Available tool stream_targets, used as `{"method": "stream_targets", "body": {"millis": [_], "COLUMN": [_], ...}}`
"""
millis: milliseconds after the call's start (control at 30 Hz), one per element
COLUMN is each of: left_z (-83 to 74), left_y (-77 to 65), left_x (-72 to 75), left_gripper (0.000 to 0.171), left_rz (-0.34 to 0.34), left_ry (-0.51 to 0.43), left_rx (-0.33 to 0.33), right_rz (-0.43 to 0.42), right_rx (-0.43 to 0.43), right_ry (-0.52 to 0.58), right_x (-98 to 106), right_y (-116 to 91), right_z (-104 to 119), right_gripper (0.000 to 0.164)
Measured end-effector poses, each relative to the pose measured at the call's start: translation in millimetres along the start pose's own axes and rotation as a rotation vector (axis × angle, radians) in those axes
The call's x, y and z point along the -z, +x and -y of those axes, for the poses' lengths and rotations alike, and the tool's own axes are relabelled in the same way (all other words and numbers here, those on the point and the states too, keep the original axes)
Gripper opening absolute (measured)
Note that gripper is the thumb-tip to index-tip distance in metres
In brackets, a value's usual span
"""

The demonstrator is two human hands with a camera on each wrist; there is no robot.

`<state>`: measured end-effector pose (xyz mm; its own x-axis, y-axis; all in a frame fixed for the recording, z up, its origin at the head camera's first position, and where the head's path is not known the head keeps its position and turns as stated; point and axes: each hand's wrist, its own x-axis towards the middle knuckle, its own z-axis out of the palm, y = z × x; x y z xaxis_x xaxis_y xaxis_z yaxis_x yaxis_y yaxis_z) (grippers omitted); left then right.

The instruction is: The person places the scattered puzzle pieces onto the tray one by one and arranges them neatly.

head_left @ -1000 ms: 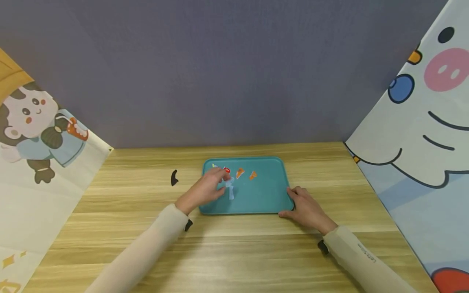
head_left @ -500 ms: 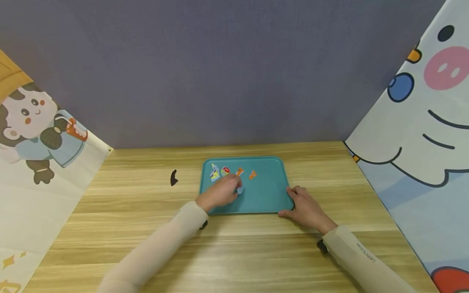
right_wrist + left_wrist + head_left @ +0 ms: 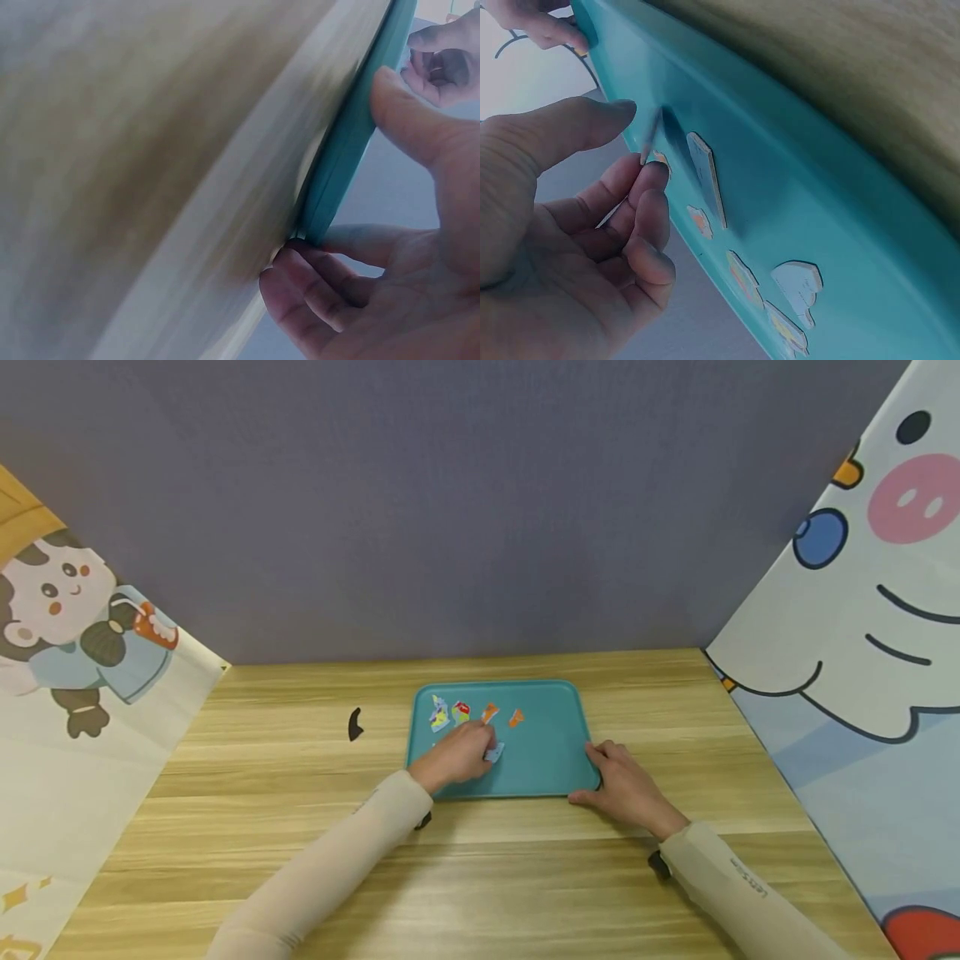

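Observation:
My left hand (image 3: 463, 753) is over the teal tray (image 3: 543, 768), its fingers curled beside a thin pale blue puzzle piece (image 3: 495, 753). In the left wrist view, a thin piece (image 3: 652, 135) tilts up from the tray at my fingertips, the thumb close by. A long pale blue piece (image 3: 707, 176) lies near it, and another pale piece (image 3: 799, 285) is farther off. My right hand (image 3: 626, 787) grips the tray's near right corner, the thumb at the front edge and the fingers at the right side. Yellow-violet (image 3: 439, 714), red-green (image 3: 461, 711) and orange pieces (image 3: 516, 717) lie along the far side.
On the wooden table (image 3: 525, 877), a black curved piece (image 3: 356, 725) lies left of the tray. A grey panel (image 3: 480, 510) stands behind the table, and printed cartoon panels flank it on the left (image 3: 75, 777) and right (image 3: 847, 635).
My left hand has closed its fingers at a pale blue piece and moved right across the tray, uncovering the yellow-violet and red-green pieces. My right hand stays at the corner.

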<state>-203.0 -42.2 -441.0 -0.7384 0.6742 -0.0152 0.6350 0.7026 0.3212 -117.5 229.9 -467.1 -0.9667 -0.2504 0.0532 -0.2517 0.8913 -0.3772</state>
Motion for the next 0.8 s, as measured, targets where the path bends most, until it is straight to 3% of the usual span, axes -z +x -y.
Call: {"method": "stream_targets", "body": {"millis": [200, 400, 600, 800], "left_z": [1.0, 4.3, 17.5, 32.1], "left_y": [-1.3, -9.1, -21.0, -35.9], "left_x": [0.4, 9.7, 24.3, 35.6], "left_gripper": [0.021, 0.021, 0.023, 0.028], "left_rz": [-0.014, -0.066, -0.069, -0.073], "left_ry": [-0.003, -0.014, -0.079, -0.089], "left_rx": [0.001, 0.003, 0.005, 0.053], "right_rz": [0.008, 0.004, 0.003, 0.004], "right_rx": [-0.010, -0.006, -0.009, -0.005], "right_ry": [-0.001, 0.004, 0.012, 0.013], "right_x": [0.0, 0.2, -0.1, -0.2], "right_y": [-0.6, -0.9, -0.6, -1.2], "right_z": [0.3, 1.0, 0.2, -0.4], "right_gripper": [0.091, 0.090, 0.091, 0.091]}}
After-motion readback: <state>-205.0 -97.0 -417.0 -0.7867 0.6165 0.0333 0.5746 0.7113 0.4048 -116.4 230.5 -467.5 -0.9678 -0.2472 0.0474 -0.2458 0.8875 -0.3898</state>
